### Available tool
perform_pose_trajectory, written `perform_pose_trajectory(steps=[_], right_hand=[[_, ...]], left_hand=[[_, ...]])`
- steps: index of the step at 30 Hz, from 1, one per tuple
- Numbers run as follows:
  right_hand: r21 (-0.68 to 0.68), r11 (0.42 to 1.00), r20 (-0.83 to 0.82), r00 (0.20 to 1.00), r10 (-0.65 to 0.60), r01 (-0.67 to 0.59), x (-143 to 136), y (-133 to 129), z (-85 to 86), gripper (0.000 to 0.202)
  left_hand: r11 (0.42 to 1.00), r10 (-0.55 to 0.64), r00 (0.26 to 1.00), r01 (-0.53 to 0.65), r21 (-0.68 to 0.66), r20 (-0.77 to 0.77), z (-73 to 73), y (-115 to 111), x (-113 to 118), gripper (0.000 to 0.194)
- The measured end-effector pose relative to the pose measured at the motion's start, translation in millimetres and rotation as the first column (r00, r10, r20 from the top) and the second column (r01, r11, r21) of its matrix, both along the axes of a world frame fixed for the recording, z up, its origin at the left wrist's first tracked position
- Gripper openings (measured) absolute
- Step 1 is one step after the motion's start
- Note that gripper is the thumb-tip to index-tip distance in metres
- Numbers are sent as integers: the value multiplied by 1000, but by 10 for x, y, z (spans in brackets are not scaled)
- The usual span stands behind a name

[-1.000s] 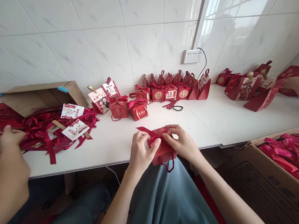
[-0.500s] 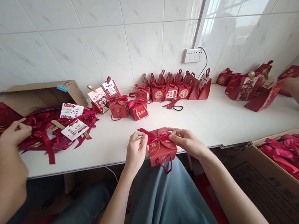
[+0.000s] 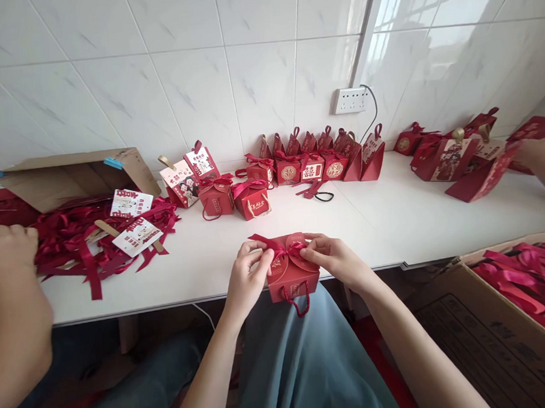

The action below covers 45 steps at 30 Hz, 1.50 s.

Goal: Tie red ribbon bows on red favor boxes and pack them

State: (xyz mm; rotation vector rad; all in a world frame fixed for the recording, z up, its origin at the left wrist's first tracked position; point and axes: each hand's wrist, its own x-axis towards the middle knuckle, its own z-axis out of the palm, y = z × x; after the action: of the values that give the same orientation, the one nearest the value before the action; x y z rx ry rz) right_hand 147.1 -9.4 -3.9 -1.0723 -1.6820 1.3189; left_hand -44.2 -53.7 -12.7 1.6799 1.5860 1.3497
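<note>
A small red gift box (image 3: 294,283) with a rope handle sits at the table's front edge, in front of me. Across its top runs a red satin ribbon (image 3: 285,251) tied in a bow. My left hand (image 3: 250,273) pinches the bow's left side between thumb and fingers. On the opposite side, my right hand (image 3: 332,259) has its fingertips closed on the ribbon near the knot. The rope handle (image 3: 300,305) hangs down at the box's near side.
Finished-looking red boxes (image 3: 256,202) line the wall. A ribbon pile (image 3: 68,245) with printed cards lies left beside a cardboard box (image 3: 72,176). Co-workers' hands (image 3: 7,250) show at both sides. An open carton (image 3: 474,314) of red ribboned pieces stands right.
My right hand has shifted slightly left, closer to the knot, and the gift box has moved slightly left. The co-worker's hand on the left has moved further left.
</note>
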Motion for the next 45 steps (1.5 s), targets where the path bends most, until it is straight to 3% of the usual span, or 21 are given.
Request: perform_pose_trajectory(steps=[6, 11, 16, 20, 21, 23, 25, 27, 30, 33, 36, 40, 43, 45], right_hand=[[-15, 995, -41, 994, 99, -100, 74, 63, -17, 47], [-55, 977, -104, 974, 199, -205, 138, 133, -90, 39], [-76, 965, -104, 964, 243, -251, 208, 263, -72, 38], [162, 984, 98, 993, 63, -79, 67, 405, 160, 36], [241, 968, 151, 988, 32, -68, -12, 431, 231, 36], [316, 933, 277, 957, 82, -171, -194, 469, 356, 30], [275, 905, 405, 893, 198, -325, -363, 494, 436, 19], [201, 885, 476, 831, 288, -421, -481, 520, 464, 10], [150, 883, 488, 810, 326, -446, -567, 563, 447, 13], [146, 904, 473, 831, 294, -403, -572, 611, 420, 15], [172, 939, 403, 891, 208, -297, -439, 667, 405, 23], [108, 980, 306, 944, 126, -166, -27, 672, 328, 52], [-90, 963, 286, 919, 271, -255, 222, 548, 176, 64], [-213, 922, 153, 921, 359, -324, 293, 450, 52, 57]], left_hand=[[999, 32, 998, -33, 29, 47, -101, 0, -10, 44], [999, -11, 995, 7, 41, 99, -163, 23, -21, 43], [992, 11, 1000, -13, 122, 16, -158, 18, -42, 39], [973, 59, 991, -31, 228, -119, -130, 19, -47, 29], [963, 80, 988, -42, 267, -130, -130, 21, -43, 25], [933, 130, 982, -74, 352, -138, -129, 20, -30, 16], [909, 154, 971, -66, 412, -184, -115, 11, -13, 9], [910, 121, 948, 12, 414, -294, -79, -6, 0, 9], [934, -7, 891, 168, 315, -454, -8, -24, 5, 27], [946, -79, 855, 227, 233, -513, 38, -23, -10, 38], [951, -108, 853, 238, 195, -511, 43, -14, -29, 40], [954, -119, 865, 235, 184, -487, 26, -4, -35, 38], [946, -126, 871, 249, 207, -475, 21, 6, -34, 38], [945, -139, 875, 257, 202, -464, 27, 10, -36, 39]])
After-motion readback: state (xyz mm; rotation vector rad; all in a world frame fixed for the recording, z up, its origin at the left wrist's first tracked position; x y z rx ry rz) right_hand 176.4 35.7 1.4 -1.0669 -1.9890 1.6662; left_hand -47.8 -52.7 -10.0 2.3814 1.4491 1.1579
